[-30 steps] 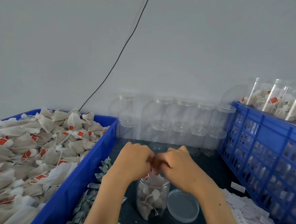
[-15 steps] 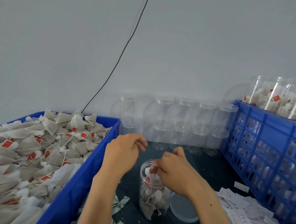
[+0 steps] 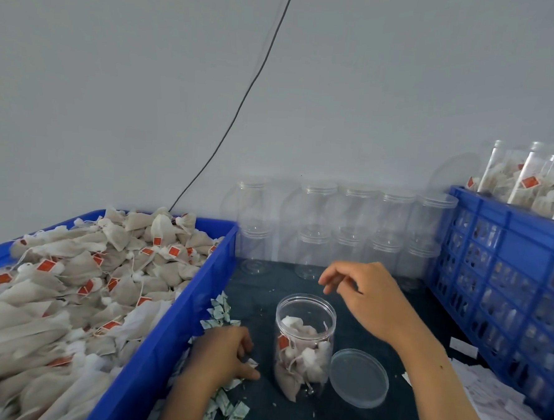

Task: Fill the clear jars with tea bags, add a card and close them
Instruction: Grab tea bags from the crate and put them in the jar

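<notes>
An open clear jar (image 3: 303,344) stands on the dark table, partly filled with tea bags with red tags. Its clear lid (image 3: 358,378) lies flat just right of it. My left hand (image 3: 224,352) is low, left of the jar, on a heap of small green-and-white packets (image 3: 221,310). Its fingers curl over one packet, whose edge shows at the fingertips. My right hand (image 3: 364,293) hovers above and right of the jar mouth with loosely curled fingers that hold nothing.
A blue bin (image 3: 171,333) heaped with loose tea bags (image 3: 69,294) fills the left. Empty clear jars (image 3: 349,233) are stacked along the wall. A blue crate (image 3: 498,281) at right carries filled jars (image 3: 530,183). White paper slips (image 3: 497,408) lie at lower right.
Both hands have left the jar mouth, where they were pushing tea bags in. The left hand dropped down to the packet heap; the right hand lifted up and to the right.
</notes>
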Demonstrator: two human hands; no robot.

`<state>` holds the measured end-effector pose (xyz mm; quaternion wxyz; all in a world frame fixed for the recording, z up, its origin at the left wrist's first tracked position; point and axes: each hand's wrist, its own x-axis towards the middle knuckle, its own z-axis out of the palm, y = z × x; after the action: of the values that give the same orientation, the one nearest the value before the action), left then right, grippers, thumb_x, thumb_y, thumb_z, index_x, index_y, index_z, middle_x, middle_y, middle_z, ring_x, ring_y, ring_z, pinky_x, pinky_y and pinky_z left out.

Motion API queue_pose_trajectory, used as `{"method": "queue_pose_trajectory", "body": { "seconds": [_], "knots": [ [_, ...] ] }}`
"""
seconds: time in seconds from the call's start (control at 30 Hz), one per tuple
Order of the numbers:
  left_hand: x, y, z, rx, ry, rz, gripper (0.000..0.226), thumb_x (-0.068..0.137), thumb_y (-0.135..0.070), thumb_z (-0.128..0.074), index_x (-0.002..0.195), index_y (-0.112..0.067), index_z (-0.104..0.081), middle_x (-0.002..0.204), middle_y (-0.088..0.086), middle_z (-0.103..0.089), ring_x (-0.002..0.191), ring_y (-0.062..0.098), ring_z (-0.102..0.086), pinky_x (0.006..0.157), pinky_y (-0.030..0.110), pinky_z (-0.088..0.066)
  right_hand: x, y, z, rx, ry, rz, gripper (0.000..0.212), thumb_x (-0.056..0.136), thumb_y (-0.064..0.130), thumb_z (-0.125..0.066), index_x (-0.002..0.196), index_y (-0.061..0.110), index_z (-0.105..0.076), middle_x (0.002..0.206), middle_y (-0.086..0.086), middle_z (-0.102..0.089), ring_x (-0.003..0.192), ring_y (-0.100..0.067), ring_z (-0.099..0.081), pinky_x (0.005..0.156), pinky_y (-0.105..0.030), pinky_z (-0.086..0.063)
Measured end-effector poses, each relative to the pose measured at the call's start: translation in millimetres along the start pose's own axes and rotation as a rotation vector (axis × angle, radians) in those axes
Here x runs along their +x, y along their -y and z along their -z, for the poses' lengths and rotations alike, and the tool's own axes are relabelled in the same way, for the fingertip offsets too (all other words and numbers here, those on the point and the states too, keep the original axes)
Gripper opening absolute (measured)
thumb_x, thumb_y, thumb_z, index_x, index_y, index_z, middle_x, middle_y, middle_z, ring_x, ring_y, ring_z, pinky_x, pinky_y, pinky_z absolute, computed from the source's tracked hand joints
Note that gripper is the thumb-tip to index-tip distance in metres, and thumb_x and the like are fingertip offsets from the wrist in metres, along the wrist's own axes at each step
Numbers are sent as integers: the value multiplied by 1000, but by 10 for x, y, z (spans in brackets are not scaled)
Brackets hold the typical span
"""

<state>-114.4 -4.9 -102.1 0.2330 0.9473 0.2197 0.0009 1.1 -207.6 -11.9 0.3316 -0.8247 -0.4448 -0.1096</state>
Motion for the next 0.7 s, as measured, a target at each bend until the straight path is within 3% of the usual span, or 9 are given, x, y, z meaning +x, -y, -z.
{"method": "queue_pose_trajectory", "body": {
  "seconds": [0.13,0.2,0.27,0.37,0.4,0.47,0.6,0.7],
  "knots": [
    [-3,-75,17,37,29,3,23,80,-27,-78,99,-22,-65,96,-7,-70,90,9,-66,83,26,-53,-11,-155,13,-25,-11,-103,36,93,3,-45,87,28,-70,76,16,-69,73,1,-63,64,-10,-40],
    [-10,-84,18,18,-37,-7,19,82,-25,-76,97,-21,-67,93,-7,-70,88,7,-66,84,26,-54,-15,-200,22,-28,-17,-141,36,94,3,-45,87,28,-70,77,15,-69,74,-1,-62,67,-14,-42],
    [-44,-107,50,-113,-240,-46,16,82,-28,-76,94,-23,-66,86,-11,-68,82,1,-64,80,24,-55,-16,-229,44,-21,-41,-168,37,94,2,-44,87,27,-70,77,15,-69,75,-2,-62,69,-17,-45],
    [-123,-296,158,-391,-726,-189,14,78,-29,-77,87,-30,-67,77,-18,-67,74,-3,-62,71,15,-51,-15,-292,66,9,-77,-213,37,95,3,-44,83,29,-69,77,14,-70,74,-5,-63,71,-23,-50],
    [-145,-394,196,-503,-799,-258,15,76,-27,-79,85,-32,-68,76,-19,-68,74,-3,-63,69,12,-50,-15,-323,68,19,-77,-236,37,95,5,-45,82,30,-68,76,13,-70,74,-5,-63,72,-25,-51],
    [-164,-601,251,-577,-772,-385,15,77,-25,-79,86,-34,-70,79,-20,-69,77,-3,-64,70,11,-49,-10,-386,68,37,-54,-285,36,95,6,-45,80,29,-68,76,11,-70,73,-5,-63,72,-27,-51],
    [-79,-764,247,-204,-562,-398,12,84,-43,-69,94,-37,-72,95,-18,-68,93,-1,-55,83,21,-45,-16,-521,53,46,7,-372,36,91,3,-44,77,25,-68,74,8,-71,71,-8,-65,74,-31,-52],
    [-24,-705,156,-139,-606,-423,15,89,-43,-62,99,-36,-71,107,-22,-64,104,1,-49,86,20,-42,-50,-658,87,69,-27,-432,35,89,3,-45,77,24,-69,71,8,-71,70,-8,-66,73,-31,-53]
  ]
}}
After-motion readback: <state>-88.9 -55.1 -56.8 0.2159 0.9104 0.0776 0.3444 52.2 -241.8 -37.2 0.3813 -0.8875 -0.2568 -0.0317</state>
